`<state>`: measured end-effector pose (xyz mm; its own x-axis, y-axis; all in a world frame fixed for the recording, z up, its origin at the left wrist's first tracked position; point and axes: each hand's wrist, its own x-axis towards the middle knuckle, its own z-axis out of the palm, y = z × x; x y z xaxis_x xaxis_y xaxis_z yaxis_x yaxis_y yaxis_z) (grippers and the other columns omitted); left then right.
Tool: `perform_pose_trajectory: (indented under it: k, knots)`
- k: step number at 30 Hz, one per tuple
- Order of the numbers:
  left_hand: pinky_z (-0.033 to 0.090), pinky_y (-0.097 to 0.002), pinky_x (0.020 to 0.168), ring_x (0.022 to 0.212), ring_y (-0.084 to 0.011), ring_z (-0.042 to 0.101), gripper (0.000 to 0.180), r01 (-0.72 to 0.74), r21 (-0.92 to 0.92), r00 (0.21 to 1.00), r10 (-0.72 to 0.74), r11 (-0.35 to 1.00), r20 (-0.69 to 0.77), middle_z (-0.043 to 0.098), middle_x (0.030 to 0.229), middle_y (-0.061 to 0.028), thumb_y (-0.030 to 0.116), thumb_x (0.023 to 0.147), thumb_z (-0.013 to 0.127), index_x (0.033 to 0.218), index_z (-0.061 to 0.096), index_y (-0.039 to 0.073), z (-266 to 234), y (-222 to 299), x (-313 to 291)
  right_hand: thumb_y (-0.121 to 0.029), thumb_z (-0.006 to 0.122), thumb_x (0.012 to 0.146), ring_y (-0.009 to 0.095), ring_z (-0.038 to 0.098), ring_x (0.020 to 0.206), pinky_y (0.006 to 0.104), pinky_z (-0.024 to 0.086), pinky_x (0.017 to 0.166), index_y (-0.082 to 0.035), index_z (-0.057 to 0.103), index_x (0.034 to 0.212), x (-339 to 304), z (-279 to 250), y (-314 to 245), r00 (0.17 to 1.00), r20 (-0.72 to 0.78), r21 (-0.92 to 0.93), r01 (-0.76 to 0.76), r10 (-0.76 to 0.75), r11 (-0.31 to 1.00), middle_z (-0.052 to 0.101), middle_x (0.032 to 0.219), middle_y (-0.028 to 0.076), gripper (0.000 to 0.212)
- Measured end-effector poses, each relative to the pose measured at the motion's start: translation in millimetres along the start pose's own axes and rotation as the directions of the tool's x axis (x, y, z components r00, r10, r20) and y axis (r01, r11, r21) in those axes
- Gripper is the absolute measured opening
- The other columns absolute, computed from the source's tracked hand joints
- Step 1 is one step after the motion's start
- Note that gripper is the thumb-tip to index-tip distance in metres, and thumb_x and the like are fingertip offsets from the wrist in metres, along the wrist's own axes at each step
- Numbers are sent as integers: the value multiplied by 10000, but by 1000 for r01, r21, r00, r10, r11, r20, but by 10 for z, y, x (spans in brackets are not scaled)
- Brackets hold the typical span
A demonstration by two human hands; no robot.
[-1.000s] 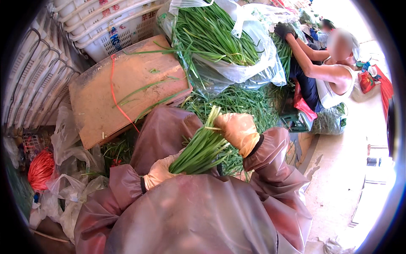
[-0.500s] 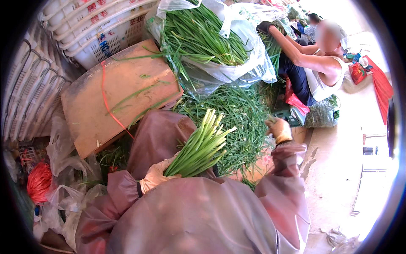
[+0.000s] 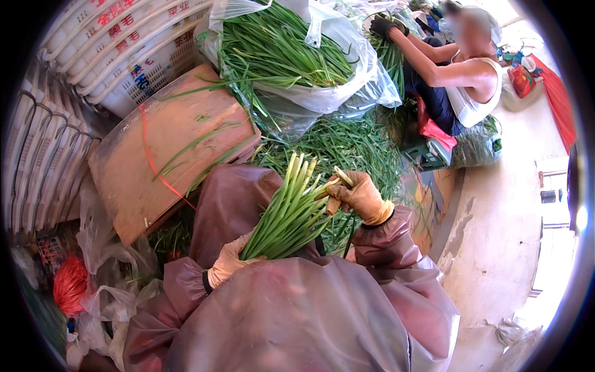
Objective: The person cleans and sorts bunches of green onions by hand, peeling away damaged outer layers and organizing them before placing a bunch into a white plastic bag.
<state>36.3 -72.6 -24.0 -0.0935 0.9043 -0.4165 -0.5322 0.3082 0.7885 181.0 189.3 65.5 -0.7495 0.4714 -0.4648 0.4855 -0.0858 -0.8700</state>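
Observation:
My left hand (image 3: 230, 263), in a tan glove, is closed around a bunch of garlic chives (image 3: 279, 217) held over my lap. Their pale cut ends point up and away from me. At the right side of those ends is my gloved right hand (image 3: 359, 197), fingers pinched on a garlic chive stalk (image 3: 343, 176) whose pale tip sticks out above them. A thin dark green leaf trails below this hand. Beneath and beyond both hands spreads a heap of loose green leaves (image 3: 334, 149). A brown waterproof smock (image 3: 297, 316) covers my arms and lap.
Ahead stands a clear plastic bag (image 3: 365, 62) full of chives. Left of it lies a cardboard box (image 3: 173, 149) with red string, beside stacked white baskets (image 3: 118, 74). A co-worker (image 3: 477, 80) sits far right handling greens, near a green crate (image 3: 427, 157). Red twine (image 3: 70, 285) lies left.
My right hand has come from above the leaf heap, inward and to the left, to the bunch's pale ends, and now pinches a stalk. My left hand keeps its hold.

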Motion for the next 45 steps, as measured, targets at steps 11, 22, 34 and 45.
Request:
perform_pose_trajectory:
  k: [11, 22, 34, 45]
  knots:
    - [449, -281, 905, 1040, -119, 545, 582, -54, -64, 998, 55, 996, 10, 586, 1178, -59, 59, 788, 715, 1304, 455, -13, 18, 7, 1, -248, 588, 884, 57, 538, 466, 178, 361, 413, -28, 684, 816, -12, -131, 16, 999, -24, -139, -33, 30, 990, 645, 613, 34, 250]
    - [455, -283, 835, 927, -127, 567, 433, -132, -116, 958, 97, 985, -268, 618, 1054, -49, -33, 759, 630, 1181, 540, -5, -223, 76, -154, -510, 381, 932, 25, 353, 466, 179, 322, 466, -79, 666, 1087, -368, -961, 672, 937, -339, -222, -161, 79, 962, 670, 771, -4, 539]
    - [388, -308, 968, 1120, -165, 504, 606, -356, 152, 906, 381, 922, -185, 537, 1231, -84, -49, 785, 609, 1345, 385, 7, -188, 150, -187, -384, 786, 683, 232, 548, 1094, 366, 420, 960, 32, 333, 1366, 436, 870, -52, 889, -2, 696, 330, -457, 638, 554, 1234, 135, 918]
    - [361, -340, 1014, 1226, -291, 455, 1063, -509, 647, 751, 661, 567, 12, 403, 1374, -190, 146, 616, 801, 1458, 160, 47, -49, 723, 120, -455, 504, 906, 145, 546, 891, 281, 456, 749, 11, 488, 1185, 618, 1010, -89, 883, -141, 727, 399, -447, 559, 581, 998, 41, 543]
